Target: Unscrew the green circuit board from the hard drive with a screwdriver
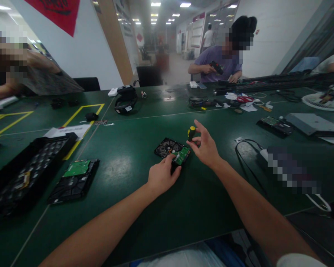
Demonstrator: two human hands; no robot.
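A hard drive (pixel 167 146) lies on the green table in front of me, its green circuit board facing up. My left hand (pixel 163 174) grips its near side, fingertips on the board and thumb by the near right edge. Over the drive's right end stands a short screwdriver (pixel 192 132) with a yellow and black handle. The thumb and fingers of my right hand (pixel 205 146) hold that handle, with the index finger raised beside it. I cannot make out the screwdriver's tip. To the left rests a second hard drive (pixel 75 180), also board side up.
A long black tray (pixel 30 167) sits at the left. At the right are a pixelated device with a cable (pixel 239 159), another drive-like unit (pixel 275 126) and a grey metal case (pixel 314 124). Across the table (pixel 122 222), a person (pixel 217 63) holds a dark tool.
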